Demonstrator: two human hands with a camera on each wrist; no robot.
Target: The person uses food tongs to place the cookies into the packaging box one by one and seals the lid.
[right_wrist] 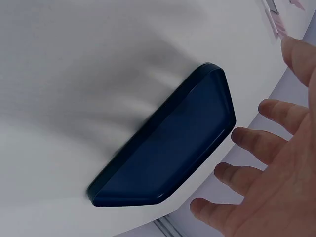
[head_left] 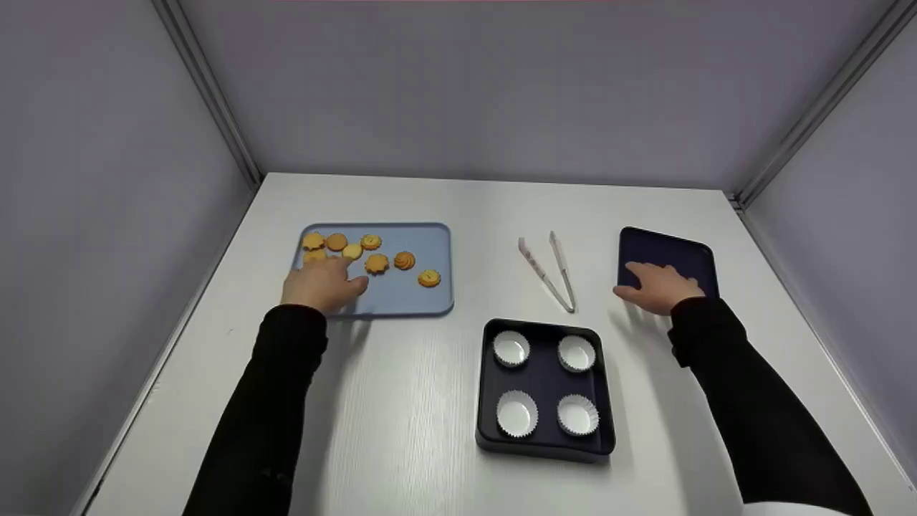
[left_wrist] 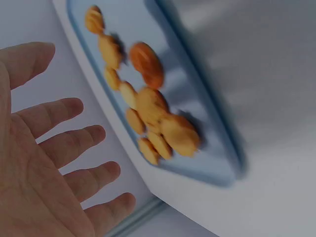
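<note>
My left hand (head_left: 324,284) is over the near left part of a light blue tray (head_left: 423,304), its fingers spread and holding nothing. Several small cookies (left_wrist: 150,106) lie on that tray, some flower-shaped, some round, one swirled; the hand hides part of the group in the head view. On the right, my other hand (head_left: 658,287) hovers with fingers apart over the near side of a dark navy lid or shallow tray (right_wrist: 168,143). Nothing is between those fingers (right_wrist: 242,177) in the right wrist view.
A dark square box (head_left: 544,448) stands front centre, holding several white paper cups (head_left: 517,413) spaced toward its corners. Spread tongs (head_left: 562,283) lie behind it, between the two trays. Grey panels (head_left: 487,93) enclose the white table (head_left: 401,401) at the back and sides.
</note>
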